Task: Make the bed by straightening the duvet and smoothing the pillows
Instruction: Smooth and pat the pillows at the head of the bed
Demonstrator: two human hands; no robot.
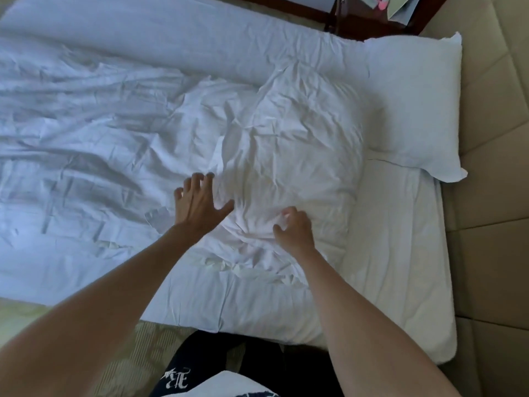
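A crumpled white pillow lies in the middle of the bed. My left hand rests flat with fingers spread at the pillow's left edge, holding nothing. My right hand curls its fingers into the wrinkled fabric at the pillow's near edge. A second, smoother white pillow lies against the headboard side at the right. The rumpled white duvet spreads across the left of the bed, full of creases.
A padded beige headboard runs down the right. A dark wooden bedside table with papers stands at the top. The bare white sheet shows at the right; patterned floor lies below the bed edge by my legs.
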